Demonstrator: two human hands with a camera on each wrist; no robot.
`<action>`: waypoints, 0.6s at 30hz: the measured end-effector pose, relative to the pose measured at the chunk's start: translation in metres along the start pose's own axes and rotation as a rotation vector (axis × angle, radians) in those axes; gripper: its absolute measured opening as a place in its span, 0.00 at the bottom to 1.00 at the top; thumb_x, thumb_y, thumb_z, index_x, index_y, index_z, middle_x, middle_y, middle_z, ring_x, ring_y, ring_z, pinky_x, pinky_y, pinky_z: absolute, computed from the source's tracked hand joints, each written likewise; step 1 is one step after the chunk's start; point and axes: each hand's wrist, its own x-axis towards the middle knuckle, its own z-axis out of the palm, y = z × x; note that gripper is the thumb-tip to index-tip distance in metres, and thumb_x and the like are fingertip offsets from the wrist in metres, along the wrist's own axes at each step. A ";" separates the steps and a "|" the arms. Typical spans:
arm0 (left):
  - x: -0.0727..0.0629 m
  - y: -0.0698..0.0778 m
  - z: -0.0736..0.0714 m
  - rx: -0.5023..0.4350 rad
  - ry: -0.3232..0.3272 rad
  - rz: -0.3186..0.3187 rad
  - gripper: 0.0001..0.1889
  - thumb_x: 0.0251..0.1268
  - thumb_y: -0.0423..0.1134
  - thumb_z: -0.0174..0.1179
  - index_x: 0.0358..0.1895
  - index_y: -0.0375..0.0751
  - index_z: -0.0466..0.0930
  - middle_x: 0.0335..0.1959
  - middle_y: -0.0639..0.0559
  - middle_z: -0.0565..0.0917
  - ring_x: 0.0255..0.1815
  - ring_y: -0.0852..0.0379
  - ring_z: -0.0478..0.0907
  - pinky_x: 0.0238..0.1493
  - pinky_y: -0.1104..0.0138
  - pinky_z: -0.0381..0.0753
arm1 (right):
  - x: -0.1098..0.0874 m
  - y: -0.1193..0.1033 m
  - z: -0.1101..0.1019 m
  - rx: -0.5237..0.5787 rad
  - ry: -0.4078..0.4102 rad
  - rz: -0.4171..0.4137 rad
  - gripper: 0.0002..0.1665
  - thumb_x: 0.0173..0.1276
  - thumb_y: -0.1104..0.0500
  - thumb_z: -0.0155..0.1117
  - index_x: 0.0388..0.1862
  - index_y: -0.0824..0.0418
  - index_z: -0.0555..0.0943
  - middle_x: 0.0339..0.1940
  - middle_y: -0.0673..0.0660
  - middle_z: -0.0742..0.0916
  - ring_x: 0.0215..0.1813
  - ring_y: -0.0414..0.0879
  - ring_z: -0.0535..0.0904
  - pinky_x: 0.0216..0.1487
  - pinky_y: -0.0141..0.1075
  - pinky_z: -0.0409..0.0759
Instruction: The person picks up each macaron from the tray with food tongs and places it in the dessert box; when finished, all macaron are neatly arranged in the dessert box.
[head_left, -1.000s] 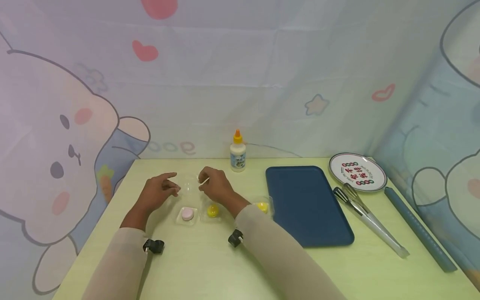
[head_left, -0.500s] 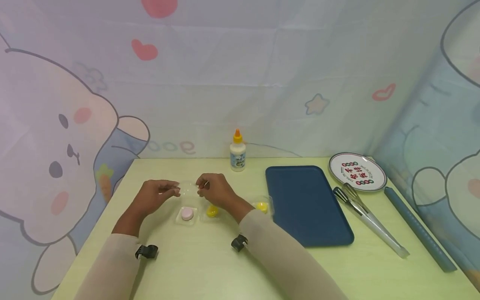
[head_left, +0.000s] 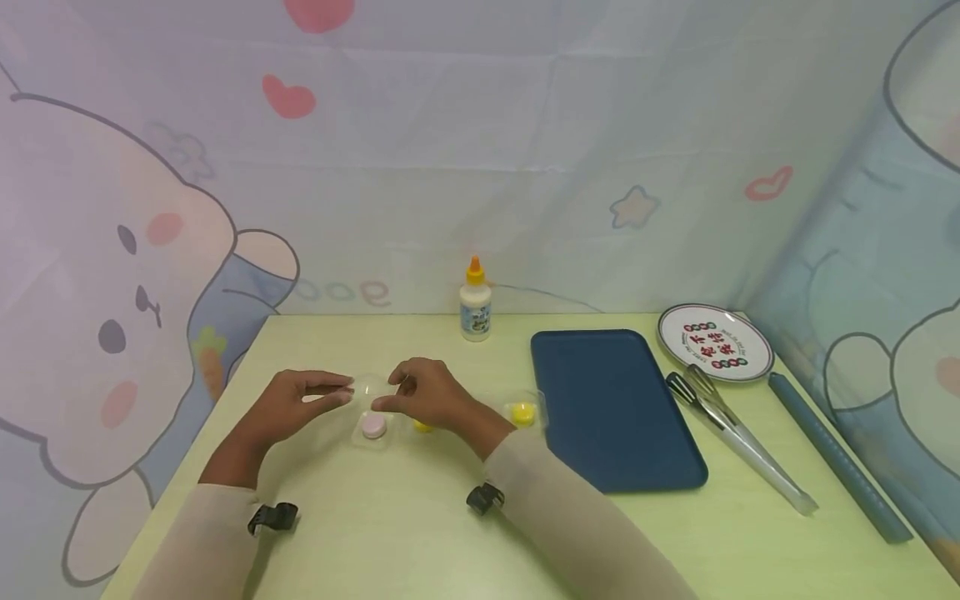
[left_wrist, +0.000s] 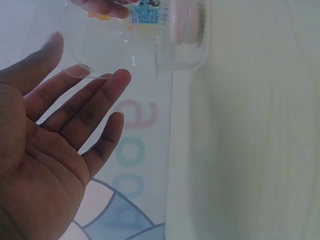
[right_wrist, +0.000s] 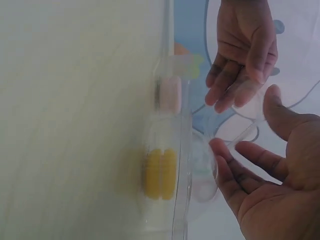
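Observation:
A clear plastic dome lid [head_left: 369,387] is held above the table between both hands. My left hand [head_left: 281,410] pinches its left edge between thumb and fingertips; in the left wrist view the lid [left_wrist: 102,45] is see-through. My right hand [head_left: 441,398] holds its right side, thumb and fingers bent around the edge. Just in front of and below the lid, a pink macaron [head_left: 373,426] sits in a clear square tray [head_left: 363,445]. Beside it, a yellow macaron [head_left: 423,426] is partly hidden under my right hand; the right wrist view shows this yellow macaron [right_wrist: 161,174] behind clear plastic.
Another yellow macaron [head_left: 522,413] lies in a clear box, next to a navy tray [head_left: 618,408]. A glue bottle [head_left: 476,312] stands at the back edge. To the right are a plate [head_left: 716,343], metal tongs [head_left: 738,437] and a grey-blue bar [head_left: 840,458].
Both hands have come down and toward the person with the lid, closer to the pink macaron. My right hand now covers more of the neighbouring yellow macaron.

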 end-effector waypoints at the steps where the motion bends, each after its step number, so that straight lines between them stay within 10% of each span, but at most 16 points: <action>1: -0.001 -0.001 0.000 -0.017 -0.010 0.000 0.17 0.76 0.42 0.71 0.62 0.40 0.90 0.59 0.43 0.93 0.61 0.40 0.91 0.60 0.60 0.88 | -0.001 -0.002 0.000 0.001 -0.004 0.004 0.32 0.70 0.44 0.81 0.60 0.68 0.86 0.54 0.60 0.92 0.48 0.41 0.88 0.49 0.31 0.87; 8: -0.005 -0.004 0.000 -0.111 -0.067 0.008 0.24 0.70 0.38 0.76 0.67 0.38 0.86 0.64 0.36 0.89 0.61 0.39 0.91 0.56 0.67 0.88 | -0.008 -0.014 0.004 0.027 -0.002 0.041 0.32 0.66 0.51 0.85 0.61 0.67 0.85 0.56 0.62 0.91 0.52 0.45 0.88 0.50 0.31 0.87; 14: -0.010 0.000 -0.002 -0.085 -0.121 0.009 0.30 0.68 0.38 0.77 0.71 0.35 0.82 0.58 0.37 0.91 0.59 0.38 0.91 0.58 0.50 0.88 | -0.013 -0.017 0.013 -0.073 0.006 0.047 0.35 0.64 0.50 0.86 0.65 0.63 0.85 0.60 0.60 0.89 0.52 0.47 0.86 0.44 0.31 0.85; 18: -0.013 0.001 0.001 -0.055 -0.124 0.045 0.29 0.66 0.38 0.79 0.69 0.36 0.84 0.61 0.39 0.90 0.59 0.38 0.90 0.61 0.41 0.86 | -0.017 -0.018 0.019 -0.203 0.035 0.037 0.34 0.63 0.45 0.87 0.63 0.57 0.87 0.63 0.54 0.88 0.59 0.48 0.83 0.59 0.40 0.77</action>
